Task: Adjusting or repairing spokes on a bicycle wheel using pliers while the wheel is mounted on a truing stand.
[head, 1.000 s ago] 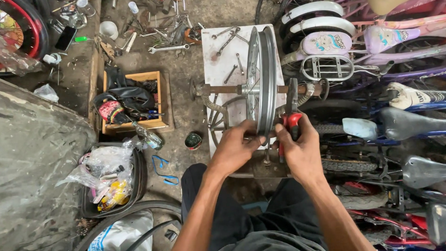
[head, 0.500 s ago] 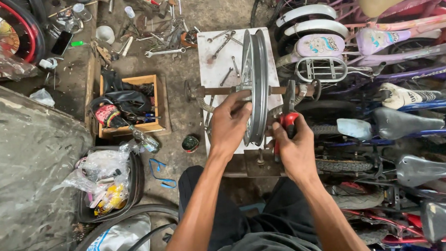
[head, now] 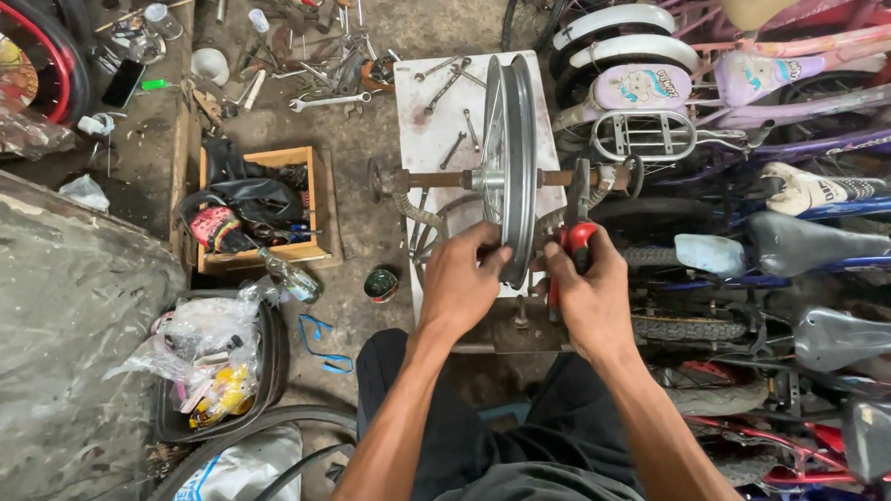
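A: Head view, entry one. Where is the wheel?

B: Centre of frame. The bare wheel rim [head: 510,168] stands upright, edge-on to the camera, on an axle in a stand [head: 514,328] over a white board [head: 440,130]. No tyre on it.

A: Hands?

B: Left hand [head: 462,285] is curled against the near edge of the rim, fingers on its left side. Right hand [head: 590,294] is clenched around a red-handled tool [head: 576,243] just right of the rim. Cannot tell what the tool's tip bears on; the rim hides it.

A: Progress?

B: Judgement only: rim is mounted and being worked on at its near edge, so setting-up looks done and adjustment is in hand. How much remains cannot be read from this frame.

A: Surroundings?

B: Wrenches [head: 329,101] lie loose on the floor at upper centre. A wooden box [head: 313,201] of parts sits at left, parked bicycles [head: 761,147] fill the right side.
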